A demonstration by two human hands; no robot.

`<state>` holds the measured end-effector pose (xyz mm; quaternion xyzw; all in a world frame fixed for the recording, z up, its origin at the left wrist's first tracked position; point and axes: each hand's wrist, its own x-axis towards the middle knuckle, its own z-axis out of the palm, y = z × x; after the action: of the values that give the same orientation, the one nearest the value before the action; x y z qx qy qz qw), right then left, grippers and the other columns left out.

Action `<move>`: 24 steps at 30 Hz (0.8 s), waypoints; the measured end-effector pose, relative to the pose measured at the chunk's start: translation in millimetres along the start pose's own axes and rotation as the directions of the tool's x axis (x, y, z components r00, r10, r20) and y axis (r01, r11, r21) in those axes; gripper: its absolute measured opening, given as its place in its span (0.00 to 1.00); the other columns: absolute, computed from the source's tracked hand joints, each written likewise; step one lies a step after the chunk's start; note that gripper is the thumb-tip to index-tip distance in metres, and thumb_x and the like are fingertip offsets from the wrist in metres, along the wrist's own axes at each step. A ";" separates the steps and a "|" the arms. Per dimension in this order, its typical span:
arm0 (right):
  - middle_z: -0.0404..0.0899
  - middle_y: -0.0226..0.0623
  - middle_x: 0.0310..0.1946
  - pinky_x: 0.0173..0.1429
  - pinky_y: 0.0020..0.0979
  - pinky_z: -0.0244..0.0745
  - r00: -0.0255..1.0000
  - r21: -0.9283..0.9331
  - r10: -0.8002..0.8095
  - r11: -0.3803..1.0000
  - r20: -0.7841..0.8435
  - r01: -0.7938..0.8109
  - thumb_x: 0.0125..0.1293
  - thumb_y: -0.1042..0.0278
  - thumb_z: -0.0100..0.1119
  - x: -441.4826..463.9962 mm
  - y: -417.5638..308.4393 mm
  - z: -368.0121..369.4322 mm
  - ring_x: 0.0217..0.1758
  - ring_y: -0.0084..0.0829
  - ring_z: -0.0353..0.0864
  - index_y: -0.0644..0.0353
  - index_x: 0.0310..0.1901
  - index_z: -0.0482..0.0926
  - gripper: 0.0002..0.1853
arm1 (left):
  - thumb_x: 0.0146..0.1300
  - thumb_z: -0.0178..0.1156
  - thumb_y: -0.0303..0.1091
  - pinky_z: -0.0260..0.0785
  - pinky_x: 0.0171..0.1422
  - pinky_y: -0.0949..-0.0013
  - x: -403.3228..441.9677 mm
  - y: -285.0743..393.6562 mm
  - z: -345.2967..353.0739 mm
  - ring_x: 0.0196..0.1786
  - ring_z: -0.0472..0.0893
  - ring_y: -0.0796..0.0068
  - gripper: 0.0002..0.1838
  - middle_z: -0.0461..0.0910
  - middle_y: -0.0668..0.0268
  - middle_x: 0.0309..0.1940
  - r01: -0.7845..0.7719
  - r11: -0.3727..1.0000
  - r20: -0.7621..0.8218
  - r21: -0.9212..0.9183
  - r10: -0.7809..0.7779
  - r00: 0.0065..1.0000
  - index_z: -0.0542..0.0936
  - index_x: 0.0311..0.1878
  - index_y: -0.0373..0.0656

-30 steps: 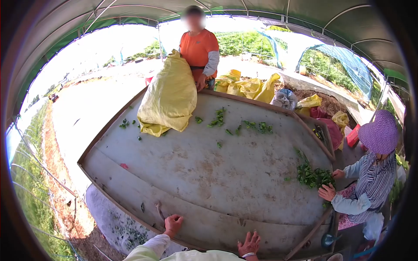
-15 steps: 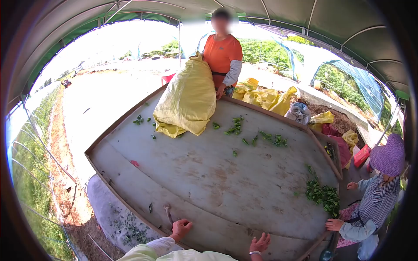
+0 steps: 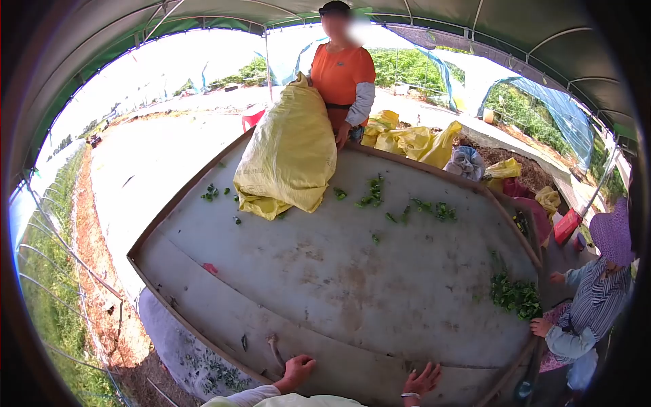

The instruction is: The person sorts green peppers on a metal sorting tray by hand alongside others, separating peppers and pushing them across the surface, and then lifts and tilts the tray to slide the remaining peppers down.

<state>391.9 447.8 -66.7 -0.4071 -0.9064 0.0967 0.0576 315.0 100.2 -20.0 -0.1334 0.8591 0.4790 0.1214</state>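
My left hand [image 3: 297,372] is at the near edge of a wide grey-topped table [image 3: 352,285], its fingers loosely bent with nothing visible in them. Just beyond it lies a thin, curved brownish piece [image 3: 274,346], whose kind I cannot make out. Farther right, my right hand [image 3: 422,380] is over the same near side, fingers spread and holding nothing, a band at the wrist. On the far side, a full yellow woven sack [image 3: 288,149] lies tilted with its lower end on the tabletop. A person in an orange shirt [image 3: 342,74] stands against it with one hand beside it.
Green leaves [image 3: 514,296] are heaped at the table's right corner, with smaller bits [image 3: 371,192] strewn farther back. Another person in a purple hat [image 3: 611,234] rests a hand on the right edge. Yellow sacks [image 3: 410,142] lie behind. A pale leaf-strewn sheet [image 3: 193,353] is at left.
The view has shifted slightly, and both my hands appear a little farther right and lower. The orange-shirted person's head has turned. The yellow sack stays in place on the table.
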 end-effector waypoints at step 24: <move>0.51 0.41 0.71 0.66 0.56 0.52 0.996 0.034 -0.043 0.998 -0.072 0.046 0.56 0.62 0.58 -2.9 -8.1 -10.0 0.74 0.47 0.47 0.51 0.65 0.61 0.33 | 0.60 0.61 0.31 0.71 0.34 0.76 29.5 10.4 -69.1 0.27 0.75 0.84 0.09 0.80 0.69 0.26 -0.095 0.908 0.095 -0.407 0.146 0.985 0.81 0.39 0.36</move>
<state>389.8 441.7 -55.2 -0.3890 -0.9107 0.0971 0.0991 278.2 43.1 13.7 -0.0722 0.7401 0.6588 0.1143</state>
